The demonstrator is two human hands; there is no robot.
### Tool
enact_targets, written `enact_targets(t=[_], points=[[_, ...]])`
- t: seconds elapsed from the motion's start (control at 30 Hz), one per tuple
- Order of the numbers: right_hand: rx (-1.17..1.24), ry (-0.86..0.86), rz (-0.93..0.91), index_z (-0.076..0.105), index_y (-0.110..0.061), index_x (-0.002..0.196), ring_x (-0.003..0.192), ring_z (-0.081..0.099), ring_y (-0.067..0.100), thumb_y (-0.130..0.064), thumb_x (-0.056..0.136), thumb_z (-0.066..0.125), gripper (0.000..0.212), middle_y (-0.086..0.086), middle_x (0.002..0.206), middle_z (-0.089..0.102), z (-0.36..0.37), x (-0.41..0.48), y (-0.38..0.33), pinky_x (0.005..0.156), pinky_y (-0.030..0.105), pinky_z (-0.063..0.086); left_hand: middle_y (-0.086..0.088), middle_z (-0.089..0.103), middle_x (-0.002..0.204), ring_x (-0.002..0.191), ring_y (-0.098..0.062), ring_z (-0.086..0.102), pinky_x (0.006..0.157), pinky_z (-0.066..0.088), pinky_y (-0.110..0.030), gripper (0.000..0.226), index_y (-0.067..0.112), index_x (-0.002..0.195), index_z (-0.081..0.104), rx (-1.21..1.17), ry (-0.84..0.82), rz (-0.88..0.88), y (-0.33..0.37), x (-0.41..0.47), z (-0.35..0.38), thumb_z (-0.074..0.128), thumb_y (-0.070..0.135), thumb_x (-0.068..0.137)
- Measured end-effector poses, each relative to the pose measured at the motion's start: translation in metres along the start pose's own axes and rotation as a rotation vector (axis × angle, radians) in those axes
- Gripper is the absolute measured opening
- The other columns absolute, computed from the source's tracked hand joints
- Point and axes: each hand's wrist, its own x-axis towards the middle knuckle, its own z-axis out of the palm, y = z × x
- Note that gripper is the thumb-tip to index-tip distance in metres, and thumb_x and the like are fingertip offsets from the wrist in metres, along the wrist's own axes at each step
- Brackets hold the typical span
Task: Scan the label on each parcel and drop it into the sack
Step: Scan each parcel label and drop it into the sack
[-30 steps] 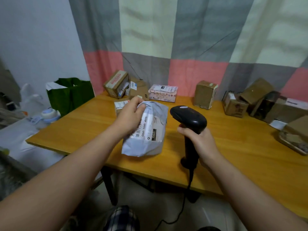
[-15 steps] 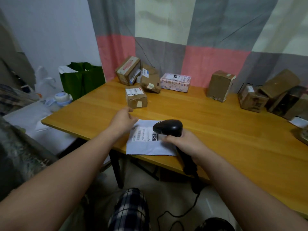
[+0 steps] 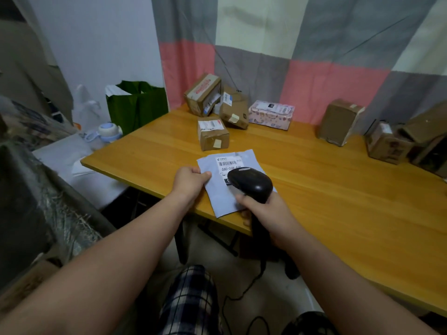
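Observation:
A flat grey mailer parcel [image 3: 217, 197] lies label-up near the front edge of the wooden table [image 3: 338, 189]. My left hand [image 3: 189, 181] pinches its left edge. My right hand [image 3: 262, 210] grips the handle of a black barcode scanner [image 3: 250, 182], whose head hovers over the white barcode label [image 3: 229, 164] and hides its lower part. A green sack [image 3: 136, 105] stands open off the table's far left corner.
Several cardboard parcels [image 3: 212, 134] and a pink patterned box [image 3: 271, 114] sit along the table's back; more brown boxes [image 3: 341, 122] crowd the right side. The scanner's cable [image 3: 242, 293] hangs to the floor. A white surface with a bottle [image 3: 108, 131] lies to the left.
The mailer, held up in my left hand a second ago, now lies flat on the table. The scanner has tilted down over its label.

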Motion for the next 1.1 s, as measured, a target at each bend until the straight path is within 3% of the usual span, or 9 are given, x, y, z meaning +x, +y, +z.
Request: enact_targets(t=[0.1,0.23,0.53,0.77,0.93,1.1], points=[[-0.052,0.137,-0.123,0.064,-0.002,0.074,0.051,0.059,0.023,-0.033,0.081,0.072,0.033,0.012,0.053,0.06,-0.008,-0.006,-0.002,0.062,0.038,0.049,-0.001,0.063,0.071,0.067,-0.014,0.058,0.063,0.045,-0.029,0.021,0.017,0.071,0.056,-0.117,0.025,0.11,0.005,0.004,0.0,0.066,0.009,0.087],[-0.088,0.27,-0.216,0.062,-0.004,0.068,0.043,0.057,0.02,-0.028,0.082,0.073,0.03,0.004,0.043,0.055,-0.018,-0.01,-0.01,0.049,0.029,0.045,0.002,0.06,0.066,0.054,0.003,0.055,0.062,0.046,-0.02,0.018,0.019,0.075,0.057,-0.178,0.027,0.22,0.011,0.005,-0.001,0.065,0.011,0.09],[-0.089,0.256,-0.251,0.064,-0.003,0.073,0.041,0.057,0.02,-0.028,0.082,0.072,0.028,0.003,0.043,0.054,-0.015,-0.012,-0.013,0.048,0.033,0.049,0.005,0.061,0.067,0.052,0.007,0.056,0.055,0.048,-0.012,0.017,0.022,0.077,0.058,-0.162,0.046,0.334,0.019,-0.001,-0.002,0.063,0.015,0.092],[-0.106,0.27,-0.252,0.065,-0.001,0.074,0.044,0.058,0.023,-0.028,0.082,0.071,0.028,0.003,0.043,0.054,-0.014,-0.013,-0.013,0.052,0.043,0.053,0.002,0.06,0.069,0.054,0.006,0.055,0.061,0.049,-0.017,0.017,0.02,0.078,0.057,-0.166,0.037,0.335,0.018,-0.001,-0.003,0.062,0.013,0.092],[-0.093,0.25,-0.268,0.065,-0.003,0.075,0.044,0.057,0.021,-0.028,0.082,0.072,0.027,0.005,0.046,0.055,-0.011,-0.016,-0.015,0.05,0.036,0.05,0.005,0.062,0.076,0.063,0.005,0.058,0.058,0.046,-0.011,0.017,0.022,0.08,0.057,-0.196,0.055,0.403,0.026,-0.016,-0.008,0.059,0.012,0.094],[-0.054,0.08,-0.276,0.065,-0.004,0.073,0.049,0.06,0.024,-0.026,0.084,0.072,0.026,0.007,0.049,0.057,0.021,-0.026,-0.022,0.055,0.038,0.051,0.007,0.065,0.073,0.069,-0.002,0.062,0.064,0.049,-0.02,0.014,0.027,0.089,0.049,-0.31,0.189,0.453,0.014,-0.054,-0.056,0.049,0.018,0.1]])
